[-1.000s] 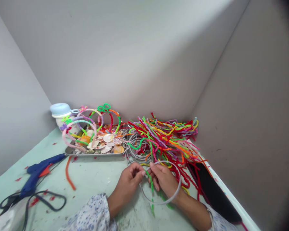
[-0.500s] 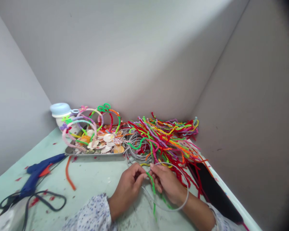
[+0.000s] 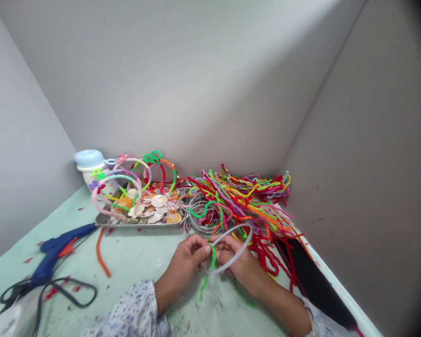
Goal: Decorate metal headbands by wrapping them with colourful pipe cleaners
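Note:
My left hand (image 3: 184, 262) pinches a bright green pipe cleaner (image 3: 213, 257) between thumb and fingertips, where it meets a pale grey headband hoop (image 3: 243, 248). Opposite it, my right hand (image 3: 247, 271) grips the hoop near the same spot, its fingers partly hidden behind the hoop. The hoop stands tilted in front of my right hand. One green tail hangs below the fingertips, and another green length shows under my right hand. Just beyond both hands lie several bare grey hoops (image 3: 199, 227), partly under a heap of coloured pipe cleaners (image 3: 245, 199).
At the back left, a metal tray (image 3: 140, 226) holds discs and finished fuzzy headbands (image 3: 94, 201), beside a white jar with a blue lid (image 3: 89, 159). A blue glue gun (image 3: 52, 252) with its cord and an orange pipe cleaner (image 3: 100, 252) lie at left. Walls enclose the table.
The hoop has swung upward and left, now tilted in front of my right hand. Both hands have shifted slightly left, still pinching close together, and the green tail now hangs further left.

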A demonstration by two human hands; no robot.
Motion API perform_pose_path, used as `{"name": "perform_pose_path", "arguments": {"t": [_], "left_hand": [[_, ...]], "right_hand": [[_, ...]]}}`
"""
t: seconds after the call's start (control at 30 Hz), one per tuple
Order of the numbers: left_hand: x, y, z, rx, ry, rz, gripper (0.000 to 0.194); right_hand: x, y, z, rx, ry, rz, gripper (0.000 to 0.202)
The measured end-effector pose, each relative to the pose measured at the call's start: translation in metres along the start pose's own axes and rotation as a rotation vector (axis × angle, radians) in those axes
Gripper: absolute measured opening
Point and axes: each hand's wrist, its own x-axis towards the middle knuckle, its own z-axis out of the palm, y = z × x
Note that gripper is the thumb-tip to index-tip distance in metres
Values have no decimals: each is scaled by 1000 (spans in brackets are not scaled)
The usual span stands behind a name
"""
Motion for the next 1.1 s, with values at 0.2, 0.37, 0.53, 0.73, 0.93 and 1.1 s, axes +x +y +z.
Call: {"name": "perform_pose_path", "arguments": {"t": [0.2,0.37,0.53,0.73,0.93,1.1], "left_hand": [[0,0,-1,-58,-68,-20,25],[1,-1,-2,-84,-86,-28,25],[0,0,-1,-90,-95,-45,27],[-1,0,0,-100,-102,-22,28],[-1,-3,0,-69,-101,29,24],[-1,-1,2,-69,-111,25,23]], "right_hand": [[1,2,2,-80,32,-10,32],[2,2,5,-60,65,1,33],[1,1,5,-52,80,23,35],[0,6,1,26,39,-1,24],[2,15,1,239,37,67,19],[3,13,3,313,36,106,17]]}}
